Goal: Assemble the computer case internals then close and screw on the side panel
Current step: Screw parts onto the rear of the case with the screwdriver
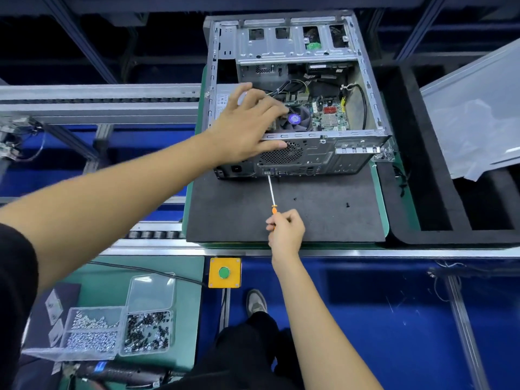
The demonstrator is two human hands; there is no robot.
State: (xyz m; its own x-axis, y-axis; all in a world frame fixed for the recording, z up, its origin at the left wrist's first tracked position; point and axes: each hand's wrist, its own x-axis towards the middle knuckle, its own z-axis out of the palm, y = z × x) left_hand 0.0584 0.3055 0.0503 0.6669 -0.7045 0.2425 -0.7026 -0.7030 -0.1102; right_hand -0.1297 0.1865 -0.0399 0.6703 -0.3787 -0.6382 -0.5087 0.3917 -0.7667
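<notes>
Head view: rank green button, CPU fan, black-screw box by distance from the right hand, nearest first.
From the right hand:
1. Green button, just below-left on the yellow plate.
2. CPU fan, up inside the case.
3. Black-screw box, far lower-left on the side table.

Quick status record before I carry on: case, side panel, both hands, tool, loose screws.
case: computer case open, on the black mat
side panel: off; maybe the grey sheet at right, not certain
left hand: left hand spread over the case's near edge, fingers by the fan
right hand: right hand grips the screwdriver, tip at the case's rear face
loose screws: two on the mat
</notes>
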